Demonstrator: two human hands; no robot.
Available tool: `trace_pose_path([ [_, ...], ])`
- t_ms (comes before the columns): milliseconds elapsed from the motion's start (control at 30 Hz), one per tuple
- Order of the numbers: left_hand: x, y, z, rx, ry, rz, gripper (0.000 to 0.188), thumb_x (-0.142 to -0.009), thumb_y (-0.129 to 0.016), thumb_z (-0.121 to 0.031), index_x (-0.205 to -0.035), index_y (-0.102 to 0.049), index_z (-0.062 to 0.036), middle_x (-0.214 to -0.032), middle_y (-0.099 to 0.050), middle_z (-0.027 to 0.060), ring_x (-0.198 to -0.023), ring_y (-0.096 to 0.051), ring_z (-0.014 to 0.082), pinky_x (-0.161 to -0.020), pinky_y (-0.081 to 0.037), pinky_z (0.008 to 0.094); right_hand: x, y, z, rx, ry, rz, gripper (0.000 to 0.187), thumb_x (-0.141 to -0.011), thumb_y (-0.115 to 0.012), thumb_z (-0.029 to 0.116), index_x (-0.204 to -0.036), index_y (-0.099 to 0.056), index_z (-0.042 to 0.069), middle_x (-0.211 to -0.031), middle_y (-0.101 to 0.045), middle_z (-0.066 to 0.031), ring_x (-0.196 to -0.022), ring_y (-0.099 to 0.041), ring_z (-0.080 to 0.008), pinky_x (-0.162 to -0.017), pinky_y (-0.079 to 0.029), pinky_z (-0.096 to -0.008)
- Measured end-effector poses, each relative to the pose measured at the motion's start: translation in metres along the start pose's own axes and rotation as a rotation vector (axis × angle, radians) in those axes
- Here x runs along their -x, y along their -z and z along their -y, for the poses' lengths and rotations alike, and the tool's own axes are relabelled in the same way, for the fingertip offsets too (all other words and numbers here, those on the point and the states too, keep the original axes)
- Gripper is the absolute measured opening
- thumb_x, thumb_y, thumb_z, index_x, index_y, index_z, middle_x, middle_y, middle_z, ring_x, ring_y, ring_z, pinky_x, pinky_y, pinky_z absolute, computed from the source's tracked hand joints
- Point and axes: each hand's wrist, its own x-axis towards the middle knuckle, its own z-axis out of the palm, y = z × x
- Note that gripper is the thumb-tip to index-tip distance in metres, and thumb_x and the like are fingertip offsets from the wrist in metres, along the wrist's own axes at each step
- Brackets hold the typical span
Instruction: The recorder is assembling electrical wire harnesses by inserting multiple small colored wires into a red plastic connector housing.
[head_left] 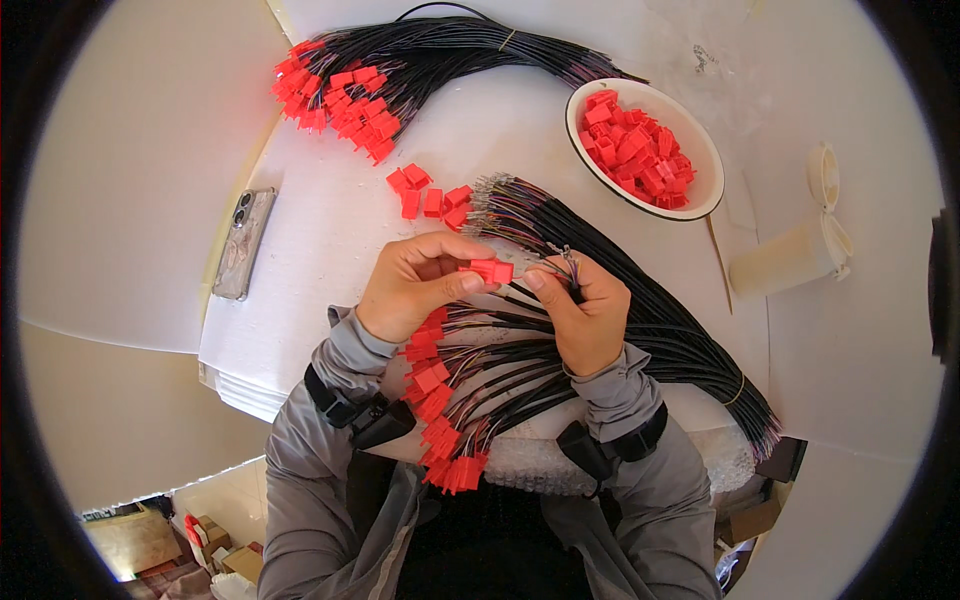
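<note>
Pinched between the thumb and fingers of my left hand (415, 285) is a red plastic connector housing (489, 271). Close to its right side, my right hand (583, 308) grips a black cable (573, 277) whose thin coloured wires fan out at the end. Whether a wire tip sits inside the housing, I cannot tell. Under and beyond my hands lies a bundle of black cables (640, 270) with bare metal terminals (490, 195) at the far end. Nearer to me, several cables carry red housings (432, 376) on their ends.
A white enamel bowl (712, 200) of red housings stands at the far right, by a thin stick (719, 262) and a cream container (785, 262) with its lid up. Another cable bundle (450, 45) lies at the back. Loose housings (410, 180) and a phone (245, 243) are on the left.
</note>
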Motion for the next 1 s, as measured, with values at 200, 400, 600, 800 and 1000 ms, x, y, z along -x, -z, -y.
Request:
trace_pose_path([
  [200, 0.001, -0.005, -0.001, -0.021, 0.038, 0.028, 0.023, -0.081, -0.058, 0.002, -0.104, -0.056, 0.0044, -0.095, -0.061, 0.0109, -0.088, -0.06, 0.0172, -0.08, -0.049, 0.0289, 0.0, 0.002, 0.0, 0.061, 0.026, 0.046, 0.011, -0.078, -0.065, 0.007, -0.078, -0.06, -0.002, -0.062, -0.053, -0.0032, -0.057, -0.045, -0.006, -0.052, -0.038, -0.0214],
  [400, 0.001, -0.004, -0.003, 0.03, 0.019, -0.009, 0.023, -0.082, -0.058, -0.002, -0.104, -0.055, 0.0045, -0.097, -0.061, 0.0126, -0.088, -0.061, 0.0197, -0.081, -0.05, 0.031, 0.0, 0.005, 0.005, 0.077, 0.07, 0.003, 0.01, -0.076, -0.065, 0.005, -0.079, -0.06, -0.002, -0.062, -0.051, -0.0046, -0.056, -0.044, -0.006, -0.051, -0.037, -0.0208],
  [600, 0.001, -0.003, -0.002, 0.076, 0.031, -0.023, 0.023, -0.084, -0.058, -0.005, -0.105, -0.055, 0.0043, -0.097, -0.061, 0.0132, -0.088, -0.061, 0.0208, -0.081, -0.05, 0.0317, 0.0, 0.007, 0.007, 0.214, 0.161, 0.028, 0.009, -0.072, -0.06, -0.001, -0.081, -0.061, -0.001, -0.064, -0.05, -0.0044, -0.052, -0.047, -0.0086, -0.049, -0.038, -0.0207],
  [800, 0.002, -0.002, -0.002, 0.108, 0.055, -0.013, 0.024, -0.084, -0.058, -0.004, -0.106, -0.055, 0.0044, -0.097, -0.061, 0.0131, -0.087, -0.062, 0.0202, -0.081, -0.05, 0.0314, 0.001, 0.006, 0.006, 0.232, 0.176, 0.058, 0.011, -0.071, -0.058, -0.002, -0.082, -0.061, 0.0, -0.065, -0.051, -0.0058, -0.051, -0.049, -0.0105, -0.048, -0.039, -0.0223],
  [1000, 0.002, -0.003, -0.004, 0.102, 0.035, 0.001, 0.024, -0.083, -0.058, -0.003, -0.105, -0.056, 0.0043, -0.096, -0.062, 0.0132, -0.087, -0.061, 0.0188, -0.081, -0.05, 0.0305, 0.001, 0.005, 0.008, 0.218, 0.184, 0.074, 0.01, -0.072, -0.058, -0.003, -0.081, -0.06, 0.0, -0.066, -0.051, -0.0062, -0.051, -0.049, -0.0106, -0.048, -0.039, -0.0223],
])
